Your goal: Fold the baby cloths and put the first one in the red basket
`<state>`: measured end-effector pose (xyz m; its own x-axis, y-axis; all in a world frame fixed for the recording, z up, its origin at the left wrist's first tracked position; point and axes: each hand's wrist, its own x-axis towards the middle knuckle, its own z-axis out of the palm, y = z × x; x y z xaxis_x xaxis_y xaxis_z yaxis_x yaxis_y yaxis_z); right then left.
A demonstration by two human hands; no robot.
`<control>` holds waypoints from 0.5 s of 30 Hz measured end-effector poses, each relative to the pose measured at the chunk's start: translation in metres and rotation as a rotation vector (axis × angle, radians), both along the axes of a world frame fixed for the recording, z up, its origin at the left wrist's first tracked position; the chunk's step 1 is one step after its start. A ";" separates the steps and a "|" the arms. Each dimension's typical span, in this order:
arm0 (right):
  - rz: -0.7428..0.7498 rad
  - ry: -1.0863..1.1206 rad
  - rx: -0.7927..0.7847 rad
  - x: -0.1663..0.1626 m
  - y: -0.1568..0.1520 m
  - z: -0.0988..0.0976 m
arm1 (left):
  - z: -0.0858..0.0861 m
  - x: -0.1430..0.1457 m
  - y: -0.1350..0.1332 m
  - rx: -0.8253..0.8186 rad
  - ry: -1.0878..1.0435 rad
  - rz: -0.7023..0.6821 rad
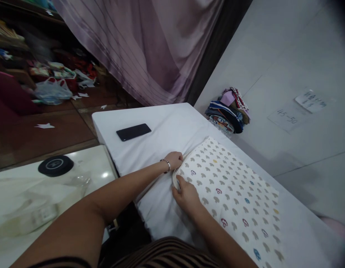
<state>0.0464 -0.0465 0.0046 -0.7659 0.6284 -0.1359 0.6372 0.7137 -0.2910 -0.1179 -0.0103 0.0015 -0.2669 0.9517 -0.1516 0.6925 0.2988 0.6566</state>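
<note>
A white cloth printed with beige mushroom-like shapes and a few coloured ones lies folded in several layers on a white-covered table. My left hand, with a bracelet at the wrist, is closed on the far part of the cloth's folded left edge. Closer to my body, my right hand pinches the rounded fold of the same edge, thumb beneath and fingers on top. The stacked layers show between the two hands. Part of the cloth's near side is hidden behind my right forearm.
A black phone lies on the table's far left part. On the left, a glossy white surface carries a round black lid-like object. Folded clothes are piled against the wall. A curtain hangs behind, and bags sit on the floor.
</note>
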 end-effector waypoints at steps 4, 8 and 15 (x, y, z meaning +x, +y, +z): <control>-0.004 -0.010 0.002 -0.001 0.000 0.000 | 0.003 0.000 0.000 -0.009 -0.006 0.013; 0.000 -0.009 0.012 0.000 0.001 -0.002 | 0.007 0.001 -0.001 -0.010 -0.011 0.013; -0.002 0.003 0.009 0.000 0.000 -0.001 | 0.004 0.001 0.002 0.003 -0.017 0.017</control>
<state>0.0465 -0.0466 0.0036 -0.7650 0.6312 -0.1279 0.6378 0.7149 -0.2867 -0.1174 -0.0084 0.0052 -0.2802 0.9476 -0.1536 0.6761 0.3084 0.6692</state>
